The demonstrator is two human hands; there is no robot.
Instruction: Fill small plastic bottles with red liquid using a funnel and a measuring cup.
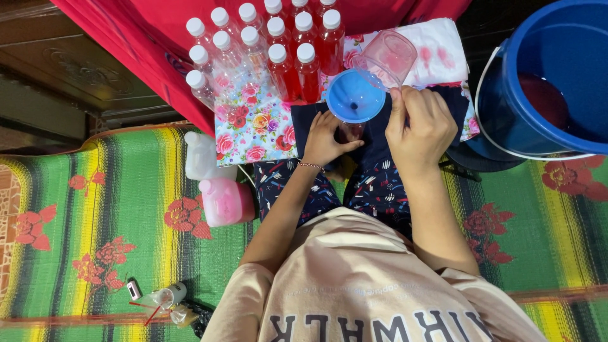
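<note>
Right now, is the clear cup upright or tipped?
Tipped. The right hand holds the clear cup tilted, mouth toward the blue funnel; pink residue streaks its wall. No pouring stream is visible.

so the funnel (353, 96) sits in a bottle between the hands, cup (387, 57) tipped just right of it, rows of capped bottles (266, 44) behind on the cloth (250, 130), bucket (551, 76) far right, two jugs (215, 183) left on the mat (95, 215)

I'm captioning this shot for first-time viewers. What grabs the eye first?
The blue funnel at centre, steadied on a bottle by the left hand, with the right hand tipping a clear jug over it. Behind stands a cluster of white-capped bottles; a blue bucket sits top right.
</note>
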